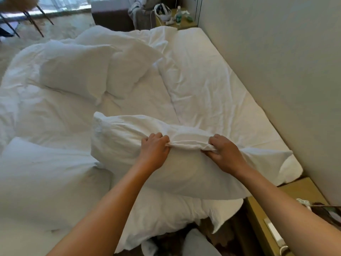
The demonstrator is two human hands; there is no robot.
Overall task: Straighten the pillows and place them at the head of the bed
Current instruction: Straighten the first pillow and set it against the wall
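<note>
A white pillow (120, 137) is held up over the near corner of the bed (212, 85). My left hand (154, 148) grips a bunched fold of its cover at the top middle. My right hand (224, 152) pinches the same fold a little to the right. Beneath it lies a second white pillow (162, 215) at the bed's near edge. A third pillow (42, 182) rests at the near left. Two more pillows (73, 69) (132, 63) lie side by side further up on the rumpled duvet.
A wall (276, 61) runs along the bed's right side. A wooden nightstand (262, 209) stands at the near right, another (177, 19) with a bottle and a headset at the far end. Chair legs (27, 21) and a dark armchair (110, 13) stand beyond the bed.
</note>
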